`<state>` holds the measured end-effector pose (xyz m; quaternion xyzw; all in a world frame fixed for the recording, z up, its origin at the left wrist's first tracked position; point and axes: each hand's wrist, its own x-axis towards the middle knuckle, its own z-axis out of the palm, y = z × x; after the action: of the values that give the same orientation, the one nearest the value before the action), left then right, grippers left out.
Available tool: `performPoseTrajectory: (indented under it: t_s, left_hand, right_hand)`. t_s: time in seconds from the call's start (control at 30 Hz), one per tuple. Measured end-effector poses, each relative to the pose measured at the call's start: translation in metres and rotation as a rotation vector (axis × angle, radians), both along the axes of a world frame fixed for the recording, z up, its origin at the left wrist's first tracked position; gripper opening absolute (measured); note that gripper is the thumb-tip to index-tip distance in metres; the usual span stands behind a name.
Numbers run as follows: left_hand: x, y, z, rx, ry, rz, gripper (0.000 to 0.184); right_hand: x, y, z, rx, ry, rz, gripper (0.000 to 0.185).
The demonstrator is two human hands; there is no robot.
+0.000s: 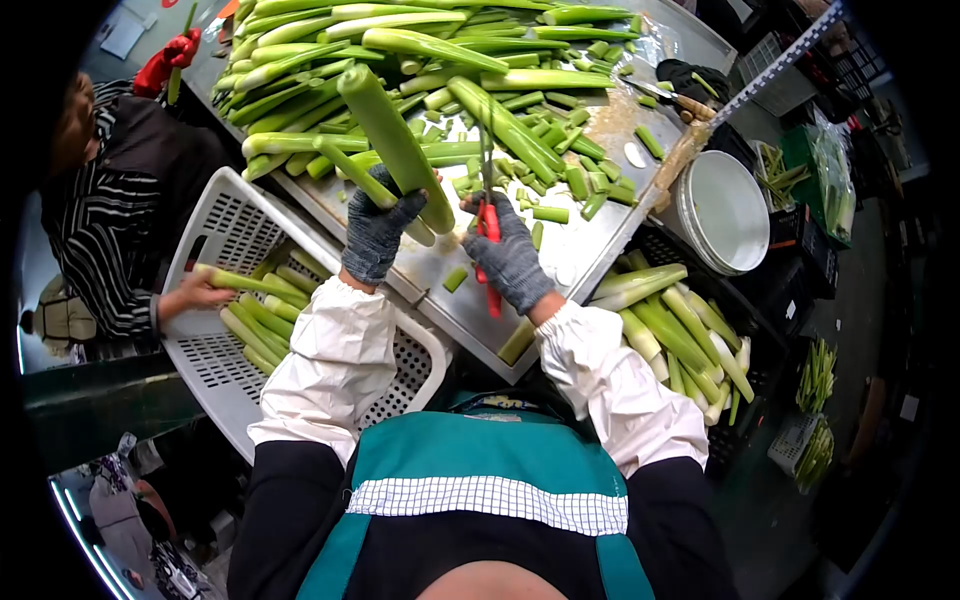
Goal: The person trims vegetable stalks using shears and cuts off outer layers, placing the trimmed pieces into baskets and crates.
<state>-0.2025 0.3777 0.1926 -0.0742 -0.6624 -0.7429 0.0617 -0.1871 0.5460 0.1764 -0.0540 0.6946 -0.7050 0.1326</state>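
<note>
My left hand (378, 232), in a grey knit glove, grips a thick green stalk (392, 135) that stands up toward the camera, with a thinner stalk beside it. Wrapped round the red handles of a pair of scissors (489, 228) is my gloved right hand (515, 258); the blades point away from me over the metal table (470, 300). Short cut pieces (550, 213) lie scattered near the scissors. A large heap of long green stalks (300, 85) covers the far left of the table.
A white basket (215, 385) with stalks stands at the left, where a co-worker's bare hand (196, 292) touches one. Another hand in a red glove (168, 62) holds a stalk. At the right are a dark crate of stalks (680, 340), white buckets (728, 212) and a knife (690, 103).
</note>
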Motion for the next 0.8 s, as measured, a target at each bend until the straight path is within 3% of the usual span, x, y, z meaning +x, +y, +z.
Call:
performPoseTrajectory:
  t_s: [0.07,0.17,0.33,0.37,0.43,0.53,0.67,0.8]
  left_hand:
    - [0.000,-0.008,-0.012,0.014,0.051,0.039,0.025]
    - [0.003,-0.016,-0.039,-0.037,-0.003,0.116,0.027]
    - [0.004,-0.013,-0.043,-0.042,0.028,0.110,0.028]
    - [0.003,-0.014,-0.044,-0.184,0.009,0.120,0.026]
    - [0.000,-0.022,-0.047,-0.133,-0.077,0.030,0.037]
    - [-0.003,-0.025,-0.046,-0.226,-0.093,0.054,0.039]
    - [-0.008,-0.030,-0.059,-0.161,-0.147,0.166,0.037]
    - [-0.011,-0.028,-0.056,-0.125,-0.043,0.258,0.033]
  right_hand:
    - [-0.008,-0.021,-0.014,0.117,0.149,-0.016,0.040]
    - [-0.015,-0.034,-0.018,0.199,0.087,0.071,0.042]
    - [-0.014,-0.040,-0.020,0.272,0.139,0.048,0.042]
    - [-0.015,-0.041,-0.019,0.296,0.174,0.024,0.043]
    - [-0.018,-0.042,-0.017,0.341,0.211,0.038,0.043]
    - [-0.022,-0.045,-0.010,0.434,0.147,0.101,0.044]
    - [-0.027,-0.044,-0.019,0.457,0.302,0.094,0.043]
    - [-0.017,-0.015,-0.012,0.539,0.352,-0.016,0.049]
